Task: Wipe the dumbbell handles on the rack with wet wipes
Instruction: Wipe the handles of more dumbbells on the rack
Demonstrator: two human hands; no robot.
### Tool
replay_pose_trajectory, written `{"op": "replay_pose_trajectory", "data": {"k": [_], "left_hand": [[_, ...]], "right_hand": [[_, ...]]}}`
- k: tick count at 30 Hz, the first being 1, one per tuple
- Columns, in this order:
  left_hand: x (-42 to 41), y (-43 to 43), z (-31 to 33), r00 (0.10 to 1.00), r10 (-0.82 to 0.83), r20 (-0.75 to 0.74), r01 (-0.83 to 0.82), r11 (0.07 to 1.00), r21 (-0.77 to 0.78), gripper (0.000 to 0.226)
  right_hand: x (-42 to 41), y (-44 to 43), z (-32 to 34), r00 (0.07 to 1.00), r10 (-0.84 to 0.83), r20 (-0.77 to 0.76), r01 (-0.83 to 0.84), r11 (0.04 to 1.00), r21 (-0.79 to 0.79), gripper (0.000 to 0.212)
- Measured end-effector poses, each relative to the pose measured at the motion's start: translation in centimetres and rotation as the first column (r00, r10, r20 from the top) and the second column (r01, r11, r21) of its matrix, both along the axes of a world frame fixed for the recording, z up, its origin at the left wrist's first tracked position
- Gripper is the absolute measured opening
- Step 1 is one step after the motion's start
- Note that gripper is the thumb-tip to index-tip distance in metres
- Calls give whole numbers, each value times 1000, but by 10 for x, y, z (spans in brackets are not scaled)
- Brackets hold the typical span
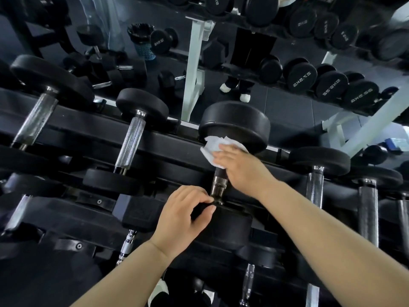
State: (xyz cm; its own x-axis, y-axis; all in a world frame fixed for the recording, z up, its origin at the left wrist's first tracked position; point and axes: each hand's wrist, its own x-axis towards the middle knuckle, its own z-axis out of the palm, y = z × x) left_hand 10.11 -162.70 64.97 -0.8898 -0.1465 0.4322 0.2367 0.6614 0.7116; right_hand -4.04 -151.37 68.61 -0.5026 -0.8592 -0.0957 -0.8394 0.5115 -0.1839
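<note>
Wiping the handle [219,185] of the middle dumbbell [234,122] on the rack [66,125], for now at its far end, close under the big black weight. With the right hand [239,167] curled round the wet wipe [213,149] and the wipe wrapped on the bar, draw slowly toward the near collar. Add a small twist to both sides, so that the wipe reaches the grooves of the rough metal all around. Press firmly, but not so hard that the wipe tears. With the left hand [186,216], pinching the rim of the near head [230,227] between thumb and curled fingers, steady the dumbbell against rolling in its cradle. Take these fingers away from the collar before the wipe arrives there. Probably far from finished: many neighbouring handles [130,145] on both sides, and impossible to tell which are already clean.
</note>
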Motion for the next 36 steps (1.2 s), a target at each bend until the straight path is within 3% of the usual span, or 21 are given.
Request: {"op": "replay_pose_trajectory", "data": {"k": [2, 5, 9, 13, 15, 17, 19, 21, 24, 27, 33, 36], "left_hand": [[0, 0, 1, 1000, -5, 3, 5, 1000, 0, 8], [0, 0, 3, 999, -11, 31, 12, 1000, -5, 9], [-1, -2, 9, 998, 14, 55, -16, 999, 40, 19], [-21, -12, 27, 986, 141, 85, -144, 989, 29, 51], [-34, -14, 38, 988, 103, 113, -90, 989, -114, 45], [-42, -13, 48, 969, 55, 243, -7, 981, -192, 26], [-43, -12, 46, 916, 8, 400, 38, 994, -105, 13], [-41, -18, 41, 894, 2, 448, -18, 999, 30, 15], [-40, -35, 41, 871, 146, 469, -273, 937, 216, 28], [-41, -57, 37, 797, 266, 543, -450, 860, 240, 28], [-52, -64, 25, 730, 99, 676, -426, 840, 336, 34], [-67, -44, 26, 685, -87, 723, -297, 873, 386, 18]], "right_hand": [[9, -1, -5, 999, 31, 23, -31, 999, -8, 58], [24, 1, -2, 989, 76, 123, -62, 991, -114, 37], [27, 8, 6, 889, -170, 425, 311, 906, -288, 21], [33, 15, 12, 862, -226, 455, 419, 821, -387, 22], [36, 16, 14, 832, -267, 487, 476, 795, -377, 7], [39, 14, 17, 801, -287, 525, 523, 763, -381, 8], [42, 12, 19, 774, -297, 559, 561, 731, -388, 20], [46, 12, 18, 757, -314, 573, 591, 704, -395, 31], [55, 18, 9, 745, -380, 548, 634, 659, -406, 26], [69, 24, 3, 696, -438, 568, 700, 589, -404, 21], [110, 21, -12, 648, -476, 594, 755, 503, -421, 20], [113, 17, -15, 620, -509, 597, 783, 456, -423, 26]]}}
